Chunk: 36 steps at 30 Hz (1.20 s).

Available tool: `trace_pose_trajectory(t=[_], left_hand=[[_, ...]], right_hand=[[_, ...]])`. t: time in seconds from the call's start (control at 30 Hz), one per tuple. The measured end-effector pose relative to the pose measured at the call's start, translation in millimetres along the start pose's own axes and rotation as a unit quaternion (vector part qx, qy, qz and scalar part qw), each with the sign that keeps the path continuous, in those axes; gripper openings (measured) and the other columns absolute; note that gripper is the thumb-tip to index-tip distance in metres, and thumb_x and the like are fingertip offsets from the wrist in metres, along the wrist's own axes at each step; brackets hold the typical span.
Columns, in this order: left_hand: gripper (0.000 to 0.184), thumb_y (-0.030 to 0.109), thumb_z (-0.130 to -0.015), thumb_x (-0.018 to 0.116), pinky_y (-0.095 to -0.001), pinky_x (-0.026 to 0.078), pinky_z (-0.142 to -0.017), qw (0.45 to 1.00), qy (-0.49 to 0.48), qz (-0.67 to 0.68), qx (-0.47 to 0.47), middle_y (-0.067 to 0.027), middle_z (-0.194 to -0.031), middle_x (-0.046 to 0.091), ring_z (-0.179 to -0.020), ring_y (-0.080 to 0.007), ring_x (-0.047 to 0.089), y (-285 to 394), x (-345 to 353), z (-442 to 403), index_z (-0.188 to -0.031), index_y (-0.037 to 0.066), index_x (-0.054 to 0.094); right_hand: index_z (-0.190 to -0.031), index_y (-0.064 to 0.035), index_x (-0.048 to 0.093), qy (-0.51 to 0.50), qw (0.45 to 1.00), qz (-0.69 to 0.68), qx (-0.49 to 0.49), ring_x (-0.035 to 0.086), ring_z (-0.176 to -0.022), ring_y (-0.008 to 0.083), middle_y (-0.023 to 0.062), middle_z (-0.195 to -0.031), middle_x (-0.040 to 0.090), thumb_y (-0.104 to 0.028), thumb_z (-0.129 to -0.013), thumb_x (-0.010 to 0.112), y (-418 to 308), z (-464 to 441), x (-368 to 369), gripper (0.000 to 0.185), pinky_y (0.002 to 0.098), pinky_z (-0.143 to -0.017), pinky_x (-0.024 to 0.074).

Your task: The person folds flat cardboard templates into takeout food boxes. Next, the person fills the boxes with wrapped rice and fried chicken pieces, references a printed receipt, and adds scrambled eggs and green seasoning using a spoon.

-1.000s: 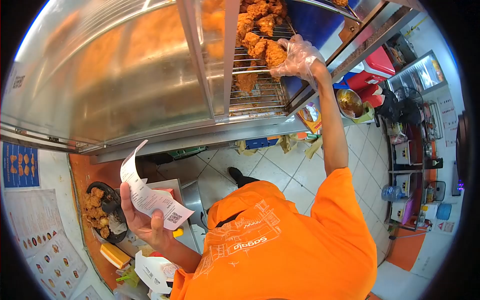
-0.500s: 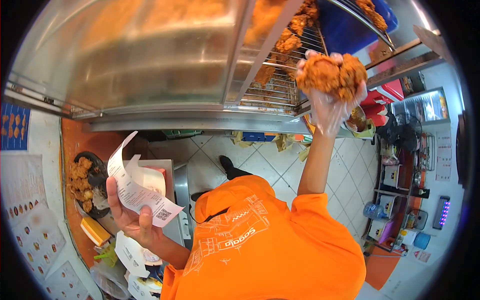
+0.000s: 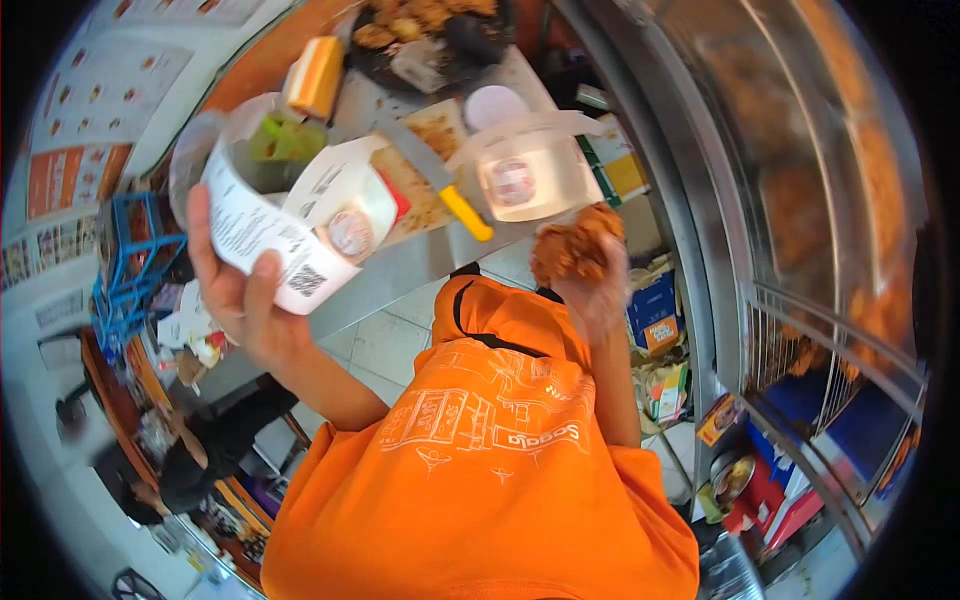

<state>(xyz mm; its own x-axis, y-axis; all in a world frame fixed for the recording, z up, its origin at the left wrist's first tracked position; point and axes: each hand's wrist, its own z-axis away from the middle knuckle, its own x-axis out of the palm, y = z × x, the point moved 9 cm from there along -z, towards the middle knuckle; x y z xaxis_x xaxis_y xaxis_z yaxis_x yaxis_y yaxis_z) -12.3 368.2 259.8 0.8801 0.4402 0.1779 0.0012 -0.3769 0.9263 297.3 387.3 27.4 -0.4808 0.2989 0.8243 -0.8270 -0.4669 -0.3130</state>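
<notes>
A long printed receipt [image 3: 262,238] is pinched between the thumb and fingers of my left hand [image 3: 245,305]. My right hand [image 3: 598,295], in a clear plastic glove, grips fried chicken [image 3: 575,248] at the table's near edge. Just beyond the chicken stands an open paper box [image 3: 535,185] with a small round lidded cup inside. A second open box [image 3: 362,215], also with a lidded cup, is partly behind the receipt. Between the two boxes lies a knife [image 3: 440,180] with a yellow handle, across a stained board [image 3: 425,130].
At the table's far end sits a black mortar-like bowl [image 3: 385,75] of fried chicken pieces. A yellow-and-white block [image 3: 314,78] and a green item [image 3: 285,138] are at the left. The glass-fronted warmer [image 3: 700,200] runs along the right. Another person [image 3: 205,450] in dark clothes is at the lower left.
My view has turned left from the warmer to the table. My right hand has brought the fried chicken out from the warmer's opening to the table edge. My left hand still holds the receipt.
</notes>
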Motion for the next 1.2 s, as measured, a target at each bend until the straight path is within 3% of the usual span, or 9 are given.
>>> trace_pose_trajectory(t=[0.37, 0.47, 0.53, 0.6, 0.77, 0.9, 1.03, 1.1, 1.2], left_hand=[[0.072, -0.009, -0.079, 0.055, -0.0368, 0.045, -0.102, 0.985, 0.164, -0.051, 0.004, -0.0220, -0.143, 0.042, -0.122, -0.0277, 0.054, 5.0, -206.0, -1.5, -0.146, -0.005, 0.030], [0.073, -0.010, -0.078, 0.056, -0.0358, 0.045, -0.102, 0.988, 0.151, -0.021, 0.007, -0.0227, -0.143, 0.041, -0.122, -0.0270, 0.054, 4.7, -219.8, -10.8, -0.146, -0.006, 0.029], [0.074, -0.011, -0.077, 0.056, -0.0353, 0.045, -0.101, 0.987, 0.163, -0.016, 0.004, -0.0231, -0.143, 0.041, -0.122, -0.0268, 0.054, 5.2, -229.0, -15.7, -0.146, -0.006, 0.029], [0.075, -0.010, -0.077, 0.057, -0.0348, 0.044, -0.102, 0.988, 0.154, -0.018, -0.001, -0.0234, -0.143, 0.041, -0.123, -0.0272, 0.053, 3.9, -237.9, -17.2, -0.146, -0.007, 0.028], [0.075, -0.008, -0.077, 0.056, -0.0371, 0.041, -0.104, 0.987, 0.155, -0.035, -0.027, -0.0267, -0.142, 0.040, -0.126, -0.0303, 0.049, -11.1, -241.6, -19.5, -0.146, -0.007, 0.027], [0.073, -0.006, -0.078, 0.056, -0.0381, 0.041, -0.105, 0.988, 0.143, -0.036, -0.051, -0.0258, -0.143, 0.040, -0.126, -0.0301, 0.049, -21.1, -230.2, -13.8, -0.146, -0.007, 0.028], [0.071, -0.004, -0.078, 0.056, -0.0398, 0.039, -0.107, 0.988, 0.129, -0.052, -0.063, -0.0254, -0.143, 0.040, -0.128, -0.0303, 0.047, -18.9, -211.1, -12.4, -0.145, -0.007, 0.030], [0.067, -0.001, -0.081, 0.055, -0.0404, 0.037, -0.108, 0.988, 0.105, -0.053, -0.100, -0.0225, -0.144, 0.041, -0.132, -0.0291, 0.043, -27.0, -200.8, -7.0, -0.144, -0.007, 0.032], [0.040, 0.024, -0.093, 0.058, -0.0263, 0.042, -0.092, 0.950, 0.001, -0.192, -0.248, -0.0132, -0.124, 0.062, -0.113, -0.0156, 0.055, -59.6, -204.0, 16.2, -0.123, -0.003, 0.061]], right_hand=[[-0.116, -0.0033, 0.057, -0.039, 0.973, 0.172, 0.151, 0.062, -0.091, 0.0184, 0.0074, -0.102, 0.063, -0.020, -0.088, 0.066, 209.8, -148.3, 91.4, 0.034, 0.0322, -0.077, 0.0512], [-0.117, -0.0033, 0.059, -0.033, 0.829, 0.549, 0.099, 0.059, -0.082, 0.0148, 0.0068, -0.102, 0.064, -0.022, -0.085, 0.070, 227.6, -158.9, 125.4, 0.038, 0.0275, -0.073, 0.0478], [-0.117, -0.0032, 0.060, -0.053, 0.799, 0.595, 0.076, 0.059, -0.082, 0.0145, 0.0065, -0.101, 0.065, -0.022, -0.085, 0.069, 228.4, -141.5, 160.3, 0.038, 0.0270, -0.073, 0.0478], [-0.116, -0.0029, 0.060, -0.135, 0.865, 0.483, 0.025, 0.059, -0.081, 0.0139, 0.0056, -0.099, 0.066, -0.017, -0.085, 0.070, 240.0, -149.3, 153.2, 0.036, 0.0267, -0.073, 0.0480], [-0.118, 0.0007, 0.056, -0.045, 0.897, 0.434, 0.067, 0.063, -0.091, 0.0149, 0.0071, -0.105, 0.066, -0.010, -0.082, 0.076, 173.1, -115.9, 100.0, 0.042, 0.0275, -0.078, 0.0506], [-0.120, 0.0019, 0.051, -0.004, 0.798, 0.586, -0.142, 0.065, -0.098, 0.0179, 0.0087, -0.110, 0.067, -0.007, -0.080, 0.077, 56.6, -101.6, 38.9, 0.048, 0.0311, -0.089, 0.0520], [-0.108, 0.0011, 0.062, 0.209, 0.540, 0.800, -0.155, 0.067, -0.096, 0.0230, 0.0157, -0.108, 0.068, -0.019, -0.078, 0.076, -23.4, -115.0, 10.5, 0.039, 0.0334, -0.085, 0.0527], [-0.109, 0.0009, 0.062, 0.205, 0.466, 0.847, -0.151, 0.068, -0.091, 0.0253, 0.0142, -0.103, 0.070, -0.025, -0.079, 0.076, -29.1, -139.8, -18.1, 0.042, 0.0343, -0.082, 0.0523], [-0.108, 0.0003, 0.062, 0.141, 0.322, 0.914, -0.204, 0.068, -0.085, 0.0301, 0.0140, -0.096, 0.070, -0.034, -0.080, 0.074, -30.4, -148.6, -28.2, 0.046, 0.0374, -0.078, 0.0519]])
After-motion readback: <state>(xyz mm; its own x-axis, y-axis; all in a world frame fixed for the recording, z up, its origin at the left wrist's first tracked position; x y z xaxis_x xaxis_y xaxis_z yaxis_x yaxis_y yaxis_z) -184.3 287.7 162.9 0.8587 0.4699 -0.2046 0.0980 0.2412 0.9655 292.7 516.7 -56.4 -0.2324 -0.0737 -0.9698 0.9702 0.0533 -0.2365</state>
